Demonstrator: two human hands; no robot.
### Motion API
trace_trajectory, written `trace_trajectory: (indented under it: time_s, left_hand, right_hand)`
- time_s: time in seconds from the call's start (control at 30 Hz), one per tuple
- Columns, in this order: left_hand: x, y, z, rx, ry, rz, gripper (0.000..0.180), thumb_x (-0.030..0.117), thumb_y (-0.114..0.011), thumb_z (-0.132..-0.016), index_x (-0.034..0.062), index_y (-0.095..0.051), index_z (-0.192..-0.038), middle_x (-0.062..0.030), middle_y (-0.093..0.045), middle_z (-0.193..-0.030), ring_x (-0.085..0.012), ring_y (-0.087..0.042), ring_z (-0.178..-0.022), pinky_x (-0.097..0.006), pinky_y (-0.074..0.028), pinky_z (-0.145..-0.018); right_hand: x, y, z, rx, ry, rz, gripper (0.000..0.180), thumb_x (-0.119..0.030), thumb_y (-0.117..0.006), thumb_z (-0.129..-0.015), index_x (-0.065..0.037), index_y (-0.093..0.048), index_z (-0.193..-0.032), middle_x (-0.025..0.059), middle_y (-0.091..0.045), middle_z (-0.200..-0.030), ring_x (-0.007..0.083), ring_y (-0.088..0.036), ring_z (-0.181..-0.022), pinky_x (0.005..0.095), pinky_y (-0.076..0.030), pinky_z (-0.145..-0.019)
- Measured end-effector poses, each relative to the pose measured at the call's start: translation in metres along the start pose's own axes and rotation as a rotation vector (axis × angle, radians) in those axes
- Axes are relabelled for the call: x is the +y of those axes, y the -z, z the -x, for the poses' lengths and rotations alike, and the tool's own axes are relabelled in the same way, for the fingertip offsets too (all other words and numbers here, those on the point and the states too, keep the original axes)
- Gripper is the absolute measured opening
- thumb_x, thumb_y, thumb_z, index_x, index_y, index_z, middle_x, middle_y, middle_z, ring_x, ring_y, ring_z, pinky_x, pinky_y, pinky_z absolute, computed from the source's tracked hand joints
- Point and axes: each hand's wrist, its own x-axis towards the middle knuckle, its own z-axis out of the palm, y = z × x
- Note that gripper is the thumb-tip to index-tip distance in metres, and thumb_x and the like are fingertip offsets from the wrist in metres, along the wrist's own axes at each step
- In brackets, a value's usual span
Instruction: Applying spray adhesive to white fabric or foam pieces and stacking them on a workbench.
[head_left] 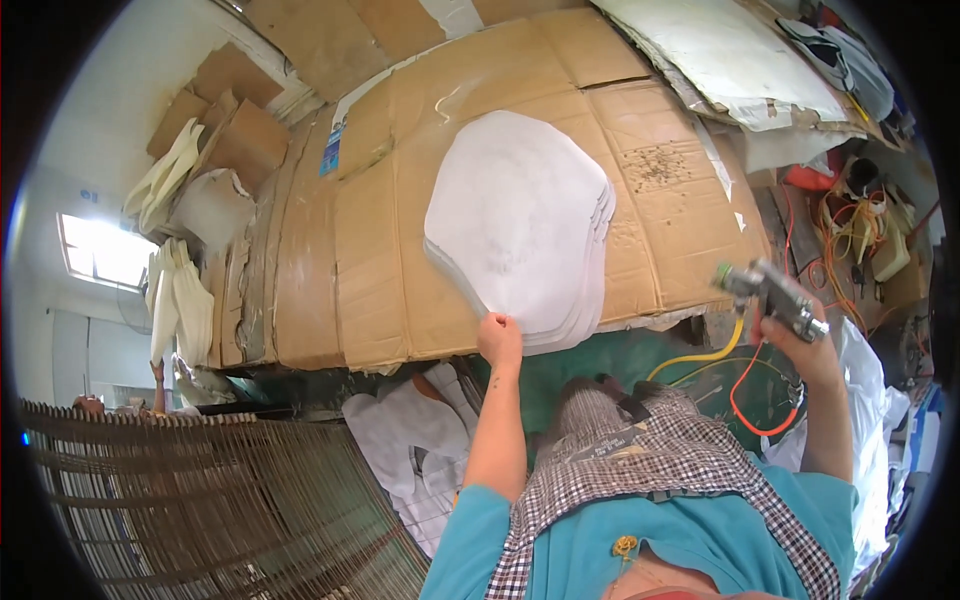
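We judge these white sheets (515, 215) light and bendable, best taken by the edge, where our left hand (500, 340) pinches; our right hand (800, 348) closes around a spray gun (790, 303).

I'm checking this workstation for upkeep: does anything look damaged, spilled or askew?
Dark specks mark the mostly plain cardboard right of the pale stack; whether spill or wear, I cannot tell. The stack's edges fan unevenly.

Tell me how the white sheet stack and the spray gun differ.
The white sheet stack is broad and flat; the spray gun is compact and grey. The stack lies on cardboard, touched by the left hand; the gun is held in the right hand. Both are handled.
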Motion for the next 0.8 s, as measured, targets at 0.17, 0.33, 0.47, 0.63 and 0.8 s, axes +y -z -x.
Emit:
trace_trajectory:
  time_s: [0.17, 0.33, 0.47, 0.63, 0.8]
  left_hand:
    - [0.001, -0.002, 0.000, 0.037, 0.071, 0.222, 0.014, 0.017, -0.060, -0.071, 0.0030, -0.056, -0.073, -0.0124, -0.059, -0.073, -0.0288, -0.058, -0.070, -0.038, -0.045, -0.067]
    - [-0.004, -0.011, 0.003, 0.079, 0.309, 0.611, 0.025, 0.014, -0.063, -0.073, -0.0011, -0.051, -0.089, -0.0100, -0.057, -0.072, -0.0224, -0.058, -0.066, -0.032, -0.046, -0.053]
    - [-0.005, -0.002, 0.007, -0.173, 0.578, 1.014, 0.032, 0.010, -0.062, -0.076, -0.0025, -0.045, -0.100, -0.0095, -0.057, -0.074, -0.0183, -0.057, -0.054, -0.025, -0.043, -0.041]
    - [-0.005, -0.002, 0.012, -0.173, 0.577, 1.090, 0.026, 0.006, -0.059, -0.076, -0.0021, -0.047, -0.098, -0.0097, -0.057, -0.077, -0.0180, -0.055, -0.049, -0.025, -0.046, -0.042]
    - [-0.005, -0.004, 0.018, -0.188, 0.552, 1.149, 0.020, 0.003, -0.057, -0.076, -0.0014, -0.050, -0.094, -0.0086, -0.056, -0.077, -0.0178, -0.056, -0.054, -0.025, -0.048, -0.043]
  right_hand:
    - [0.008, -0.013, -0.003, -0.061, -0.023, 0.008, 0.050, -0.019, -0.065, -0.075, 0.002, -0.047, -0.117, 0.0043, -0.057, -0.075, 0.0115, -0.055, -0.066, 0.0256, -0.045, -0.061]
    - [0.004, -0.019, -0.012, 0.044, -0.008, 0.022, 0.046, -0.020, -0.063, -0.077, 0.002, -0.048, -0.114, 0.0040, -0.056, -0.074, 0.0117, -0.054, -0.065, 0.0251, -0.044, -0.062]
    - [0.001, -0.010, -0.003, -0.033, 0.014, 0.000, 0.045, -0.009, -0.060, -0.078, 0.002, -0.046, -0.120, 0.0039, -0.056, -0.081, 0.0103, -0.055, -0.070, 0.0240, -0.045, -0.063]
    - [0.001, -0.001, 0.003, -0.094, -0.021, -0.021, 0.046, -0.011, -0.062, -0.078, 0.002, -0.046, -0.119, 0.0038, -0.056, -0.081, 0.0101, -0.054, -0.071, 0.0236, -0.045, -0.063]
    - [0.007, -0.013, -0.009, -0.001, 0.010, 0.028, 0.047, -0.023, -0.064, -0.077, 0.001, -0.049, -0.114, 0.0051, -0.056, -0.075, 0.0127, -0.055, -0.066, 0.0262, -0.045, -0.062]
